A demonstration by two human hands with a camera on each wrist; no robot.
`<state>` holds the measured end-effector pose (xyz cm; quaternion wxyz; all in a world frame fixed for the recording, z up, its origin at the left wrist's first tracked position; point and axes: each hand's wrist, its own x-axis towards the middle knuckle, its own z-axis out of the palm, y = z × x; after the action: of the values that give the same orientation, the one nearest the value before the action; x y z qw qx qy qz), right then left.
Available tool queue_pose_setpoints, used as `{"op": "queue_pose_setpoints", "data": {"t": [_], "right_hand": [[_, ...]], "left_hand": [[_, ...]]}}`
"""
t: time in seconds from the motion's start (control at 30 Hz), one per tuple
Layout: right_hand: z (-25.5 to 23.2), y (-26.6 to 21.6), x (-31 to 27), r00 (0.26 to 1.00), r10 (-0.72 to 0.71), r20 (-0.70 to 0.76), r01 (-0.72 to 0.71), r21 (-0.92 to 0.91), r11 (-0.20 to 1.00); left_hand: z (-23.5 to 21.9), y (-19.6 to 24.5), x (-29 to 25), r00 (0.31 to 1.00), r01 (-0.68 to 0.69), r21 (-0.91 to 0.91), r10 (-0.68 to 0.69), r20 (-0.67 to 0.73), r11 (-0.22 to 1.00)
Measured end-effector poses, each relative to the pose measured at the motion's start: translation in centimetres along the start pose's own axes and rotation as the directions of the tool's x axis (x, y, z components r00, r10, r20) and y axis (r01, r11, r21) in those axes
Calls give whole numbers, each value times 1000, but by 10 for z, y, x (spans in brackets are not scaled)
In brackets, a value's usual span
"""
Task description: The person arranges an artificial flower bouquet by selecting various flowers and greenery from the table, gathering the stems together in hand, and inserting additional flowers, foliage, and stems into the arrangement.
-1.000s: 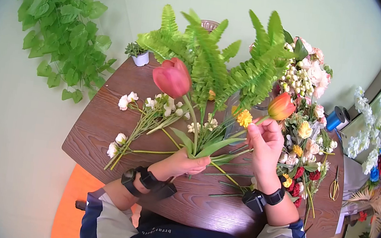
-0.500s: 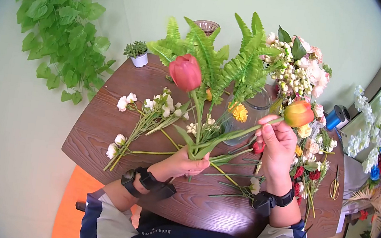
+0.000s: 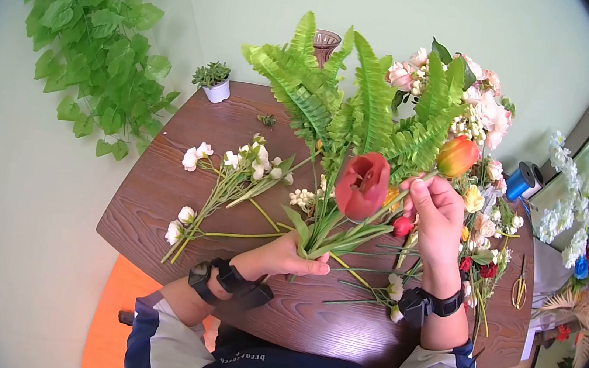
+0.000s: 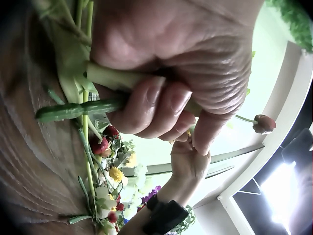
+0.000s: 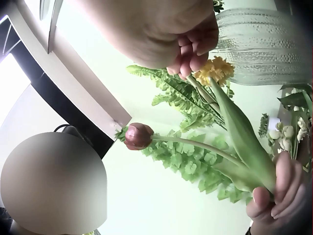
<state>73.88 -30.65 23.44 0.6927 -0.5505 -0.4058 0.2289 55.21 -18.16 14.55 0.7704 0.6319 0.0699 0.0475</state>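
Over the dark wooden table (image 3: 152, 188), your left hand (image 3: 283, 255) is curled round the bundled stems (image 3: 316, 233), and your right hand (image 3: 440, 222) pinches the orange tulip (image 3: 458, 156) by its stem, just under the bloom. The bundle is raised between your arms; the red tulip (image 3: 363, 185) leans toward you, in front of the fern leaves (image 3: 373, 109).

To work well, I think you should guide this tulip by the stem only, because the petals can bend or come loose. Let the left fingers be firm low on the stems, but not crushing; if you open them too much, the fern may turn or slide. Set the height of the orange bloom beside the red one, not pressed on it, and take care that its leaf does not fold under your thumb.
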Motion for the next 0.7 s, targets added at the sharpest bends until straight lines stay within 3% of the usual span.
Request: {"op": "queue_pose_setpoints", "data": {"t": [0.17,0.27,0.33,0.43,0.57,0.7], "right_hand": [[6,4,-1,990,101,102,-101,-5,995],[10,1,-3,988,105,116,-99,-60,993],[10,4,-3,990,69,124,-59,-87,994],[12,4,-5,991,45,129,-32,-101,994],[14,9,-7,994,59,91,-55,-45,997],[17,15,-8,997,17,77,-19,23,1000]], "left_hand": [[0,1,-1,1000,-2,-34,2,-2,999],[-5,-7,-1,996,78,-68,-76,36,995],[-6,-14,2,998,-14,-213,27,61,977],[-3,-13,6,989,-131,-184,141,45,974],[-6,-14,6,996,-72,-228,84,43,971],[-6,-13,6,985,-36,-385,97,140,922]]}}
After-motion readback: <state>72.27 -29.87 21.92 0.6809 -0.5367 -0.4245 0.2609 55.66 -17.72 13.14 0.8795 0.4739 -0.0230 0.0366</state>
